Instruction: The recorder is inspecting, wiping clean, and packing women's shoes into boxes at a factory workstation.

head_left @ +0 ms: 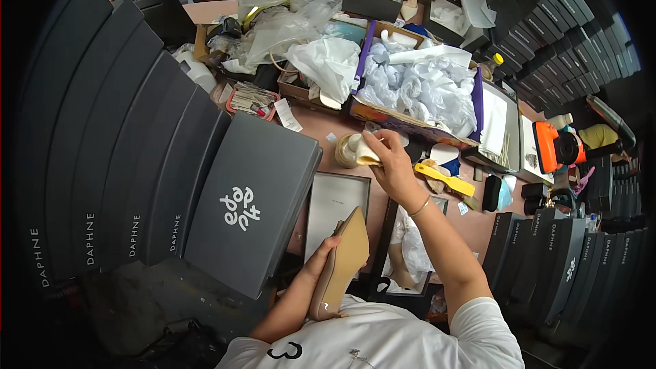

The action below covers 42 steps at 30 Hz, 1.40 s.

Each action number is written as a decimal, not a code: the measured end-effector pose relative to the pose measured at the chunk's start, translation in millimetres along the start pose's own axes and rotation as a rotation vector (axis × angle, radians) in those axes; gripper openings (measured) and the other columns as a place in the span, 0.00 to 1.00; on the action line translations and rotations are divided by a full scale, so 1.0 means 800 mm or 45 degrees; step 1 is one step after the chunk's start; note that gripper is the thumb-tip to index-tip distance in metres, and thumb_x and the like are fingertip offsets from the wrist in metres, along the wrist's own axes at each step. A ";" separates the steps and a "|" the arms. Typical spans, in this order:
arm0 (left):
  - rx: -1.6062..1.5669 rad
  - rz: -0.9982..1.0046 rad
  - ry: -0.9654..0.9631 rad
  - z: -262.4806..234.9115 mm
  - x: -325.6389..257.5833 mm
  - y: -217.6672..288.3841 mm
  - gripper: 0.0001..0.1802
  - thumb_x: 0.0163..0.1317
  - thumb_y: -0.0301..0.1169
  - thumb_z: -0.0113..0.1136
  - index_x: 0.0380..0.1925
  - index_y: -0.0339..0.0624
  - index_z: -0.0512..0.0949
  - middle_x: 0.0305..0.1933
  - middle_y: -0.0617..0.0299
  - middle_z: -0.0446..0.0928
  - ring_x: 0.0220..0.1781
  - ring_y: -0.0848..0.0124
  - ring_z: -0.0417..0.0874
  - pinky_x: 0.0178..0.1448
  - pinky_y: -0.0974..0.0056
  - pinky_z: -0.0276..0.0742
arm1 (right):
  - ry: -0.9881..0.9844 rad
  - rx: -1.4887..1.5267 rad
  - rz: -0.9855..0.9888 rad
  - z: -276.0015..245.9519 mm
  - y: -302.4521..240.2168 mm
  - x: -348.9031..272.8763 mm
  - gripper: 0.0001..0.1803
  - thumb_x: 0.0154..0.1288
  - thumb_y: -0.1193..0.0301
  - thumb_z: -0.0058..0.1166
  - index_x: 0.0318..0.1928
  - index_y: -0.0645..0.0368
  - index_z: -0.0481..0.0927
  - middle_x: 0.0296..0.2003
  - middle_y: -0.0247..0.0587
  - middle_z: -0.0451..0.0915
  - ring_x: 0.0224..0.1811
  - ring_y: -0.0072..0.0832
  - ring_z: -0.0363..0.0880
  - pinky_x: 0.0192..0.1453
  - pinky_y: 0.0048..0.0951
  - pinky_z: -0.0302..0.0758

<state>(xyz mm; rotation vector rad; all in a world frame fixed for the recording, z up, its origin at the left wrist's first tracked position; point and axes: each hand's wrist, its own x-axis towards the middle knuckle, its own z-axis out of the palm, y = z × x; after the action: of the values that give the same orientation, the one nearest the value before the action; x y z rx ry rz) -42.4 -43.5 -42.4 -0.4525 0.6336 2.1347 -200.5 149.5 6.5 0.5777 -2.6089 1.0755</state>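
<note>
Pinching a folded cream cloth (367, 153) in the fingers of the right hand (389, 158), at the middle of the frame, and holding it at a small round container (346, 152), without being able to tell from this angle whether touching it. Gripping a tan-soled shoe (342, 260) in the left hand (320, 260), below the centre, curling the fingertips over its left edge, turning the sole to view and pointing the toe toward the top of the frame. Probably working best by bracing the shoe firmly along its side, leaving the sole's face free of fingers, folding the cloth flat and tight, and pressing lightly enough at the container to avoid tipping it. Having the shoe directly against the left fingers, mostly to their right, and well below the right fingers, apart from the cloth. Looking outward, meeting an open grey box (328, 222) behind the toe, a yellow-handled brush (447, 180) right of the right hand, a purple-sided box (478, 106) of crumpled tissue in the upper middle, and stacked dark shoeboxes (137, 164) filling the left of the frame.
</note>
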 end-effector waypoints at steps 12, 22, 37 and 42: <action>-0.060 -0.026 -0.076 -0.005 -0.019 0.000 0.42 0.54 0.56 0.57 0.60 0.35 0.66 0.51 0.47 0.75 0.47 0.61 0.81 0.51 0.63 0.79 | -0.029 -0.051 -0.038 0.071 0.062 -0.009 0.40 0.43 0.86 0.58 0.61 0.47 0.71 0.54 0.50 0.71 0.55 0.48 0.72 0.57 0.39 0.73; -0.076 0.140 -0.057 -0.023 0.009 -0.013 0.44 0.57 0.52 0.54 0.69 0.38 0.55 0.67 0.47 0.62 0.60 0.56 0.73 0.61 0.58 0.73 | 1.323 1.605 1.059 0.004 0.134 -0.149 0.17 0.67 0.74 0.53 0.55 0.59 0.69 0.48 0.41 0.77 0.48 0.34 0.79 0.48 0.38 0.81; -0.002 0.124 -0.135 -0.002 -0.001 0.009 0.46 0.56 0.52 0.56 0.69 0.39 0.54 0.67 0.45 0.61 0.56 0.55 0.76 0.56 0.56 0.77 | 0.020 0.036 0.291 0.044 0.018 -0.018 0.32 0.49 0.83 0.56 0.59 0.51 0.74 0.54 0.52 0.67 0.53 0.50 0.72 0.57 0.39 0.71; 0.070 0.034 -0.064 -0.031 0.009 -0.003 0.42 0.58 0.51 0.55 0.67 0.40 0.57 0.63 0.48 0.66 0.56 0.59 0.76 0.58 0.57 0.76 | -0.217 0.096 0.393 -0.003 -0.049 -0.130 0.18 0.60 0.69 0.55 0.51 0.59 0.75 0.52 0.51 0.68 0.45 0.51 0.76 0.46 0.42 0.76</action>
<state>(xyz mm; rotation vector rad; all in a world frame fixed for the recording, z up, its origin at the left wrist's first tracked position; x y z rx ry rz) -42.7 -51.9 -66.6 -0.3613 0.6714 2.1416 -90.0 153.2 -7.1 0.2979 -2.8850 1.2703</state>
